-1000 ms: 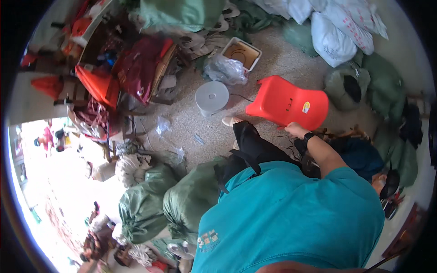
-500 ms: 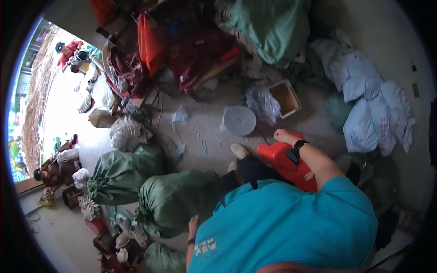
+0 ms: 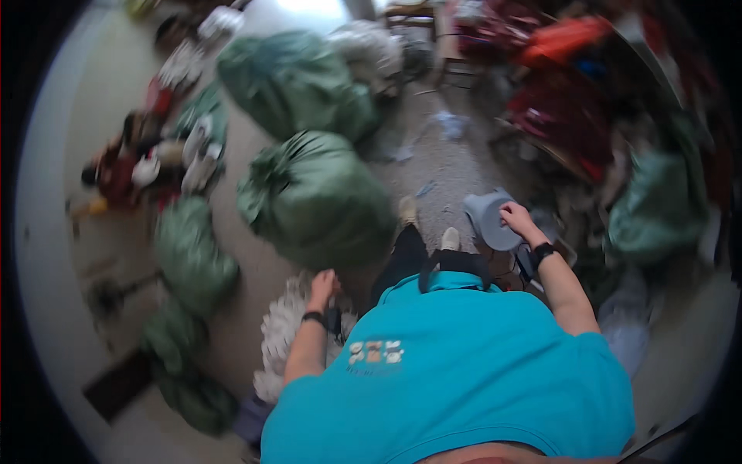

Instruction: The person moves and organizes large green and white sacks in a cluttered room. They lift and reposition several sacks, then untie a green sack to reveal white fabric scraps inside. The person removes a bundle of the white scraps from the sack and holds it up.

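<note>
My left hand (image 3: 325, 285) hangs at my left side, its fingers loosely curled with nothing visible in them. It is nearest to a heap of white pieces that look like gloves (image 3: 280, 340), and the large green sack (image 3: 325, 205) lies ahead of it. My right hand (image 3: 516, 217) is closed in a loose fist, also with nothing visible in it. In the view it overlaps the round grey-white lid or stool top (image 3: 492, 224); whether they touch I cannot tell. A dark watch is on each wrist.
Another green sack (image 3: 290, 89) lies beyond the first, and more sacks (image 3: 193, 251) are on the left. Shoes (image 3: 199, 162) and mixed goods are piled nearby. Dark red sheeting (image 3: 560, 116) and a pale green bag (image 3: 657, 205) crowd the right. Plastic scraps (image 3: 448, 124) litter the floor.
I have turned left, so the green sacks now lie ahead and the round lid has shifted right. The red container by my right arm is out of sight. My left hand shows more fully.
</note>
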The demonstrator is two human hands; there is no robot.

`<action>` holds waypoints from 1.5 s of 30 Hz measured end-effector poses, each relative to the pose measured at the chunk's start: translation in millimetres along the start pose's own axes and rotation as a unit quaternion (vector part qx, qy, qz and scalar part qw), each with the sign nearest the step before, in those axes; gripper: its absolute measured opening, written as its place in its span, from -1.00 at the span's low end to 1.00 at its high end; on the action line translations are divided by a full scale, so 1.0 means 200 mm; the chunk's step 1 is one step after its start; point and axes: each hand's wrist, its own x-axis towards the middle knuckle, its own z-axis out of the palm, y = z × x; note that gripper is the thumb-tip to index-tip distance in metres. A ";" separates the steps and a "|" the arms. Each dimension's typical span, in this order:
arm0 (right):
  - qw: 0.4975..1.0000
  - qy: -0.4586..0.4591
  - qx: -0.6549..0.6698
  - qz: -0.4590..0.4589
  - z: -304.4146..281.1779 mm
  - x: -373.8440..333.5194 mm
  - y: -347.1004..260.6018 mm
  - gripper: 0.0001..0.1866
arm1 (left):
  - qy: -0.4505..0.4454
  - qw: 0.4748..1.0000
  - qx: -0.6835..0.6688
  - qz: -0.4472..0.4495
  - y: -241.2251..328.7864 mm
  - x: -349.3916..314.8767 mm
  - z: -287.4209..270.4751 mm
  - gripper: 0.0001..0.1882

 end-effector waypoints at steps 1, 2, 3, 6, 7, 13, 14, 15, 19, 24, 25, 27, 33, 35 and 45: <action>0.999 -0.028 -0.010 0.026 0.07 0.03 -0.04 -0.72 | 0.093 0.996 0.015 0.005 0.17 0.03 0.10 -0.68; 0.997 -0.070 -0.016 0.042 0.15 0.07 -0.14 -0.71 | 0.114 0.993 0.006 0.006 0.24 0.05 0.04 -0.65; 0.992 -0.108 -0.023 0.066 0.20 0.11 -0.21 -0.70 | 0.152 0.988 -0.016 0.027 0.27 0.07 0.02 -0.66; 0.959 -0.212 -0.184 0.033 0.39 0.25 -0.41 -0.68 | 0.237 0.965 -0.048 0.105 0.43 0.16 -0.07 -0.70; 0.948 -0.223 -0.227 -0.007 0.46 0.30 -0.48 -0.67 | 0.257 0.956 -0.046 0.136 0.47 0.20 -0.10 -0.70; 0.899 -0.210 -0.347 -0.167 0.67 0.58 -0.98 -0.70 | 0.267 0.864 0.220 0.367 1.11 0.40 0.00 -0.75; 0.898 -0.198 -0.349 -0.182 0.70 0.64 -1.04 -0.73 | 0.247 0.840 0.258 0.409 1.19 0.46 0.02 -0.75; 0.895 -0.190 -0.352 -0.194 0.72 0.68 -1.09 -0.73 | 0.225 0.828 0.281 0.430 1.26 0.53 0.05 -0.76; 0.868 -0.185 -0.400 -0.230 0.76 0.77 -1.20 -0.77 | 0.198 0.765 0.384 0.478 1.42 0.92 0.10 -0.73; 0.827 -0.212 -0.449 -0.263 0.60 0.80 -1.10 -0.83 | 0.222 0.662 0.699 0.158 1.63 1.27 -0.01 -0.55; 0.827 -0.218 -0.467 -0.223 0.56 0.81 -1.07 -0.79 | 0.283 0.603 0.741 0.081 1.58 1.33 -0.07 -0.48; 0.825 -0.236 -0.480 -0.181 0.44 0.84 -0.97 -0.76 | 0.325 0.571 0.752 0.051 1.53 1.35 -0.13 -0.44; 0.813 -0.234 -0.519 -0.123 0.18 0.90 -0.84 -0.76 | 0.192 0.693 0.689 -0.088 1.59 1.21 -0.23 -0.23; 0.827 -0.234 -0.494 -0.130 0.11 0.93 -0.81 -0.77 | 0.194 0.705 0.674 -0.105 1.64 1.15 -0.23 -0.22; 0.827 -0.209 -0.493 -0.174 -0.08 1.10 -0.83 -0.78 | 0.284 0.877 0.371 -0.111 1.56 0.95 -0.04 -0.48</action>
